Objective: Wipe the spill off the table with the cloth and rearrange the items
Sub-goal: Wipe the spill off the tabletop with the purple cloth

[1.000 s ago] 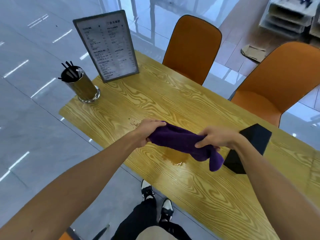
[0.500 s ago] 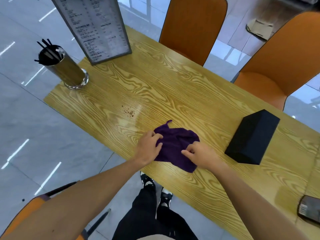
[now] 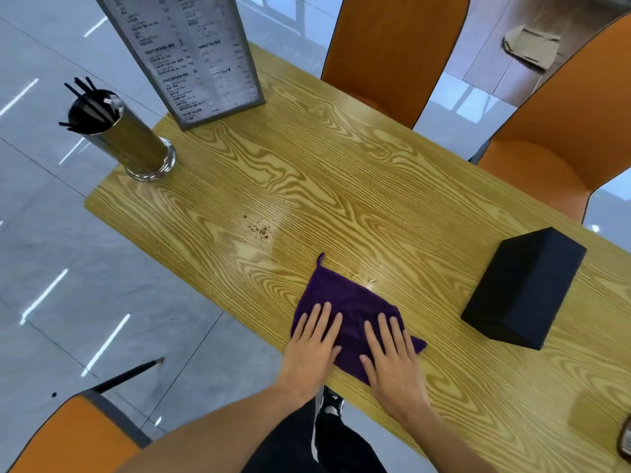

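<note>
Head view looks down on a long wooden table with a purple cloth spread flat close to its near edge. Both hands lie on the cloth with fingers straight and palms down, gripping nothing: the left hand covers the cloth's left part, the right hand its right part, the two side by side and not touching. A small loop sticks up at the cloth's far corner. Just beyond the cloth's far right edge a few wet glints of spill show on the wood, and farther toward the left end a scatter of brown crumbs lies well apart from the cloth. A black box rests to the right of the cloth, near but clear of it. At the table's left end a metal cup of black straws stands at the near corner, with an upright menu stand behind it near the far edge. Two orange chairs stand along the far side.
</note>
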### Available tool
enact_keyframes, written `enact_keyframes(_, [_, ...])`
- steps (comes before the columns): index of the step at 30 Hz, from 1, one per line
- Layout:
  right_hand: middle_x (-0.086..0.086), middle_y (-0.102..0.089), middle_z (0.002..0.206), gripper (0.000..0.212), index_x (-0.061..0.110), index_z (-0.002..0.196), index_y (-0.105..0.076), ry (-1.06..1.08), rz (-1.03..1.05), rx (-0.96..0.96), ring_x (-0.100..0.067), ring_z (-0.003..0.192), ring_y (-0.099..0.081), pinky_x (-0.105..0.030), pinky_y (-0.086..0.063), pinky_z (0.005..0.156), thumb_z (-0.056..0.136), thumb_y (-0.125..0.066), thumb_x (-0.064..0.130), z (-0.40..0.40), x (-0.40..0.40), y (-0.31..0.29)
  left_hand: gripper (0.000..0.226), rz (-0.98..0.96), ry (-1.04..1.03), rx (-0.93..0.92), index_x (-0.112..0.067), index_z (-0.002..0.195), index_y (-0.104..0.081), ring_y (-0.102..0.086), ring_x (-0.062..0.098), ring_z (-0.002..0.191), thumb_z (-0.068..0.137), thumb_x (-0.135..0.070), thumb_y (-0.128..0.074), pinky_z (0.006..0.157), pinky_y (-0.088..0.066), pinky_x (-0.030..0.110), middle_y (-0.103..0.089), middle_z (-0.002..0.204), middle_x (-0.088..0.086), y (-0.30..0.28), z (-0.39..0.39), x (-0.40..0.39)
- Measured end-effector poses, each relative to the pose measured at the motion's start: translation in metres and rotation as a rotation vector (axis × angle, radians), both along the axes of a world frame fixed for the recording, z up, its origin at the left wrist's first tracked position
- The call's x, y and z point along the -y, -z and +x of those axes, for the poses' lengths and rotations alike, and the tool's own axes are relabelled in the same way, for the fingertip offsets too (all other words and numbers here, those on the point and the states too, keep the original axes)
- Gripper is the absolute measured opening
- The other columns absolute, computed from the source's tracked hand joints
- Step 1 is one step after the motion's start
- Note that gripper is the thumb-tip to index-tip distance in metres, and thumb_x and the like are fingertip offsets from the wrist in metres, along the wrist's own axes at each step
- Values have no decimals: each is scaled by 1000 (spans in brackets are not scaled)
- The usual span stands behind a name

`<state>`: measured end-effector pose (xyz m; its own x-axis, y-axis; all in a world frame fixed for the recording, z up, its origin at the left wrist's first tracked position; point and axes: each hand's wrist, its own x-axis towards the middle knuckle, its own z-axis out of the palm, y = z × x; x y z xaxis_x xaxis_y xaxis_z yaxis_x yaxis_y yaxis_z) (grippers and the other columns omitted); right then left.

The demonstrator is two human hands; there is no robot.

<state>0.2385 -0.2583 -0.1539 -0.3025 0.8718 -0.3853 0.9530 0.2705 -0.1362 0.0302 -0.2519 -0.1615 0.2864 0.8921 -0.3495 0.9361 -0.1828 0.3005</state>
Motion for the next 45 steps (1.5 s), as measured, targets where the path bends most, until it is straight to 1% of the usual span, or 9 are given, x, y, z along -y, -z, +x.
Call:
enact_keyframes(3, [-17,-16,167,64,14,161,-22,2,-17,23,-37,155,-10,-55,-18,121,106,-29,47,-2,3,3,70,-27,23,-25,-12,160,-15,-12,31,155,104,-45,-41,121,-26,50,-12,167,15,4,-4,0])
enact_keyframes(8, [-16,-13,168,63,16,162,-15,-9,-47,40,-36,156,-5,-55,-19,122,107,-23,46,-11,-37,4,73,-39,50,-37,-8,160,-10,-10,30,155,105,-50,-31,124,-16,48,-9,167,16,5,-6,-35])
enact_keyframes(13, [-18,-22,166,61,13,161,-21,18,-6,43,-36,155,-12,-54,-22,123,107,-24,41,-24,-97,2,67,-43,66,-13,-9,160,2,4,25,156,108,-43,-24,126,-7,46,4,169,11,6,1,-93])
enact_keyframes(18, [-18,-22,166,59,12,160,-23,46,46,13,-36,155,-15,-53,-23,123,107,-24,38,-29,-157,7,65,-17,95,-20,-11,160,2,7,22,156,109,-37,-27,126,-1,45,6,169,7,-2,5,-159])
enact_keyframes(23, [-12,0,170,62,17,163,-5,70,-7,-18,-31,157,3,-49,-9,127,108,-25,37,-27,-187,11,68,-57,90,-47,-11,160,2,8,25,155,108,-39,-32,125,1,46,8,169,8,-7,8,-195])
enact_keyframes(27, [-10,5,170,61,19,162,-1,78,-26,-30,-29,157,8,-47,-4,127,109,-25,35,-31,-183,4,68,-75,41,-8,-15,161,-1,6,23,156,107,-35,-37,126,-1,44,5,169,5,-13,9,-186])
enact_keyframes(32, [-10,0,170,61,18,162,-8,40,-49,-60,-30,157,3,-47,-8,127,108,-28,37,-26,-160,2,68,-117,-9,45,-17,161,-2,8,22,156,107,-29,-42,126,0,43,6,169,2,-18,11,-158])
enact_keyframes(40, [-9,4,170,61,18,162,-4,-9,-53,-31,-27,155,10,-44,-3,127,108,-23,39,-16,-99,2,67,-86,-23,18,-18,161,1,12,22,155,107,-31,-37,126,3,44,9,169,2,-13,20,-88])
enact_keyframes(45, [-13,-16,168,60,16,160,-20,-38,-14,-3,-31,156,-7,-45,-8,125,105,-21,39,-6,-54,9,66,-44,-59,26,-17,161,-6,3,22,156,106,-33,-39,126,-6,46,-2,169,3,-5,27,-36])
